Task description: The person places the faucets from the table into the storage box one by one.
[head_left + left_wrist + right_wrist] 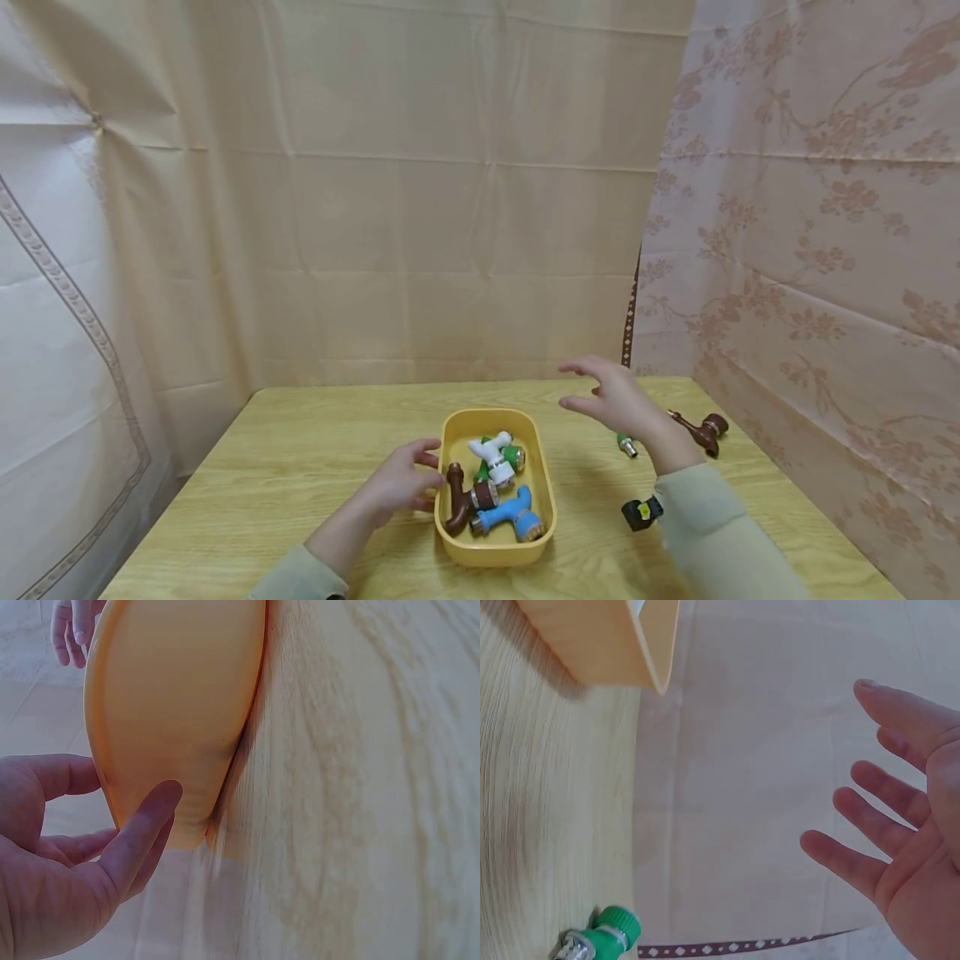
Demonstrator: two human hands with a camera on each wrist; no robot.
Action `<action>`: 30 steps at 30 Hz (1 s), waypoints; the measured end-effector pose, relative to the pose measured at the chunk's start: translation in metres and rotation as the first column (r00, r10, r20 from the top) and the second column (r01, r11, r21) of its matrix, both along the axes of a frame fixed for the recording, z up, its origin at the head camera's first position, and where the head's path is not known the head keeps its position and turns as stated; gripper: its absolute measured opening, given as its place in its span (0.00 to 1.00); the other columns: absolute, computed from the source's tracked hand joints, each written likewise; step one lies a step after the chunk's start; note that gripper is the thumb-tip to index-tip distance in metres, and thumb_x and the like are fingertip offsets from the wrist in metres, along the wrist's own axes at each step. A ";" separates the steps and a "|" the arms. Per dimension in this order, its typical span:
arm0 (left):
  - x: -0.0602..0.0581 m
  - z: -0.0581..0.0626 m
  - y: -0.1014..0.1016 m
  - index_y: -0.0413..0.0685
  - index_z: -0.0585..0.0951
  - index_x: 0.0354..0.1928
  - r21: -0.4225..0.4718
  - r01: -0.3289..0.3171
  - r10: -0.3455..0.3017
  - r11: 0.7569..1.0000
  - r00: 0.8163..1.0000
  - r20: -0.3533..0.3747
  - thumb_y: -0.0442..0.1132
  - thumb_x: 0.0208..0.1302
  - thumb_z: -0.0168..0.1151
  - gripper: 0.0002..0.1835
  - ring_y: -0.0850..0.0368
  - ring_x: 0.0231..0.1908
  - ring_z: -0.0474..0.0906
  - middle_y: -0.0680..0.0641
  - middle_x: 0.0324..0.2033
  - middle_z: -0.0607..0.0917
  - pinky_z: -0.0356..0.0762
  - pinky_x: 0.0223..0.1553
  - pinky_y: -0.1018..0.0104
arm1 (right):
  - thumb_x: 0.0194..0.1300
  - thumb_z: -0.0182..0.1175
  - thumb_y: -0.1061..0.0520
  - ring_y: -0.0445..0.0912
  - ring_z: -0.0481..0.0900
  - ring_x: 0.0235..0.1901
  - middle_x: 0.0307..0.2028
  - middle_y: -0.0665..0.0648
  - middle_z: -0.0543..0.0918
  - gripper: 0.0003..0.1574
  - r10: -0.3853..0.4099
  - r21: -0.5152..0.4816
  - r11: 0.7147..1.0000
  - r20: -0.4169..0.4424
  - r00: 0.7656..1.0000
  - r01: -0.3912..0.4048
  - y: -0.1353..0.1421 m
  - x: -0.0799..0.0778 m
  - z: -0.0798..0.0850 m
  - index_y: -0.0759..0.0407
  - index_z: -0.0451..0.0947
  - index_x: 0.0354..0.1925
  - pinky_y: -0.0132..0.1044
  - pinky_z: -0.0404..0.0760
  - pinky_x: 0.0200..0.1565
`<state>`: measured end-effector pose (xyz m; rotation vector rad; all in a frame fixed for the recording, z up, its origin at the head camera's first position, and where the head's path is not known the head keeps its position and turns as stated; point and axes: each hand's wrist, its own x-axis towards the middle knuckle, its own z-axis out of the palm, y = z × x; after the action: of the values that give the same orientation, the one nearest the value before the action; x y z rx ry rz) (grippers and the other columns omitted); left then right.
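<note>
A yellow plastic bin [551,500] stands on the table, holding several toy-like taps: a white tap [491,454], a green tap [514,457] partly under it, a brown tap [457,504] and a blue tap [517,510]. My left hand [405,479] is at the bin's left side, fingers loosely bent; in the left wrist view the fingers [142,825] lie against or just before its outer wall, contact unclear. My right hand [611,400] hovers right of the bin, fingers spread, holding nothing. Below it lies a green tap [615,930], partly hidden in the head view.
Another brown tap [707,432] lies on the right of the wooden table [315,433]. A small black object with a yellow part [640,512] is beside the right sleeve. Beige curtains [450,208] hang behind; a flowered cloth [825,250] hangs at right.
</note>
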<state>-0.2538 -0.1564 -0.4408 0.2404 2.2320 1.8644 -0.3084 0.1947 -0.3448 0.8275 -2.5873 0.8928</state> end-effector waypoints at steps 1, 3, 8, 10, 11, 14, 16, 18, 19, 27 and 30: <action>0.000 0.000 0.000 0.29 0.60 0.74 -0.002 -0.001 0.001 1.000 1.000 0.000 0.24 0.60 0.62 0.40 0.45 0.42 0.83 0.27 0.58 0.71 0.90 0.37 0.51 | 0.65 0.72 0.52 0.62 0.74 0.61 0.62 0.60 0.78 0.32 -0.011 -0.003 1.000 -0.002 1.000 0.011 0.003 -0.001 0.000 0.56 0.77 0.65 0.61 0.84 0.53; 0.001 0.000 0.000 0.29 0.60 0.74 -0.004 -0.002 0.002 1.000 1.000 0.000 0.24 0.60 0.62 0.40 0.45 0.42 0.83 0.27 0.58 0.71 0.90 0.37 0.51 | 0.65 0.71 0.52 0.63 0.73 0.62 0.63 0.62 0.76 0.34 -0.040 -0.006 0.999 -0.014 0.999 0.039 0.007 -0.004 -0.002 0.56 0.75 0.66 0.61 0.83 0.54; 0.001 -0.001 0.000 0.29 0.60 0.74 -0.001 0.001 -0.001 1.000 1.000 0.004 0.25 0.60 0.62 0.40 0.44 0.43 0.83 0.28 0.58 0.71 0.90 0.37 0.51 | 0.65 0.72 0.51 0.64 0.72 0.62 0.64 0.64 0.75 0.36 -0.116 -0.019 0.993 -0.071 0.991 0.115 0.017 -0.012 -0.009 0.58 0.73 0.67 0.62 0.82 0.54; 0.001 -0.001 0.000 0.29 0.60 0.74 0.000 0.002 -0.002 1.000 1.000 0.003 0.25 0.60 0.62 0.39 0.44 0.43 0.83 0.28 0.57 0.71 0.90 0.36 0.51 | 0.65 0.71 0.51 0.64 0.71 0.63 0.65 0.64 0.74 0.37 -0.137 -0.025 0.991 -0.078 0.988 0.135 0.020 -0.015 -0.012 0.58 0.73 0.68 0.64 0.79 0.57; 0.001 -0.002 0.000 0.29 0.60 0.74 0.000 0.003 -0.003 1.000 1.000 0.003 0.25 0.60 0.62 0.39 0.44 0.43 0.83 0.27 0.58 0.71 0.90 0.36 0.51 | 0.65 0.71 0.51 0.64 0.70 0.64 0.65 0.64 0.74 0.37 -0.144 -0.029 0.989 -0.075 0.987 0.142 0.022 -0.017 -0.013 0.59 0.72 0.68 0.65 0.77 0.58; 0.000 -0.002 0.000 0.29 0.60 0.74 -0.001 0.004 -0.004 1.000 1.000 0.003 0.25 0.60 0.62 0.39 0.44 0.42 0.83 0.27 0.58 0.71 0.90 0.36 0.51 | 0.66 0.71 0.51 0.65 0.67 0.66 0.67 0.65 0.72 0.38 -0.166 -0.023 0.986 -0.058 0.984 0.165 0.027 -0.021 -0.018 0.60 0.71 0.69 0.67 0.70 0.64; 0.000 -0.002 0.000 0.29 0.60 0.74 0.000 0.005 -0.005 1.000 1.000 0.004 0.25 0.60 0.62 0.39 0.44 0.42 0.83 0.27 0.57 0.71 0.90 0.36 0.51 | 0.67 0.70 0.51 0.65 0.65 0.68 0.68 0.66 0.71 0.39 -0.177 -0.013 0.984 -0.038 0.983 0.177 0.031 -0.024 -0.022 0.60 0.69 0.70 0.68 0.67 0.66; 0.000 -0.003 0.000 0.29 0.60 0.74 -0.001 0.005 -0.005 1.000 1.000 0.004 0.25 0.60 0.62 0.39 0.44 0.42 0.83 0.27 0.58 0.71 0.90 0.36 0.51 | 0.67 0.69 0.51 0.66 0.64 0.68 0.69 0.67 0.69 0.40 -0.193 0.001 0.981 -0.017 0.981 0.193 0.035 -0.026 -0.026 0.61 0.67 0.71 0.69 0.65 0.67; 0.000 -0.003 0.000 0.29 0.60 0.74 -0.001 0.005 -0.005 1.000 1.000 0.004 0.25 0.60 0.62 0.39 0.44 0.42 0.83 0.27 0.58 0.71 0.90 0.36 0.51 | 0.68 0.68 0.51 0.67 0.63 0.69 0.70 0.67 0.68 0.41 -0.203 0.008 0.979 -0.006 0.979 0.203 0.037 -0.027 -0.028 0.60 0.66 0.72 0.70 0.64 0.67; -0.001 -0.002 0.000 0.30 0.60 0.74 -0.003 -0.002 0.002 1.000 1.000 -0.001 0.25 0.60 0.62 0.39 0.44 0.43 0.83 0.28 0.58 0.71 0.90 0.36 0.51 | 0.68 0.68 0.45 0.70 0.60 0.69 0.73 0.70 0.62 0.47 -0.243 0.039 0.970 0.055 0.969 0.241 0.052 -0.036 -0.042 0.60 0.61 0.75 0.72 0.64 0.66; -0.001 -0.001 0.000 0.30 0.60 0.74 -0.003 -0.006 0.006 1.000 1.000 -0.003 0.25 0.60 0.62 0.39 0.44 0.43 0.83 0.28 0.58 0.71 0.90 0.36 0.51 | 0.68 0.68 0.45 0.69 0.60 0.69 0.73 0.70 0.62 0.48 -0.253 0.045 0.967 0.074 0.965 0.250 0.057 -0.039 -0.046 0.60 0.60 0.76 0.71 0.65 0.66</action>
<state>-0.2549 -0.1566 -0.4419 0.2364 2.2395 1.8643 -0.3477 0.2517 -0.3909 0.4639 -2.7047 0.8214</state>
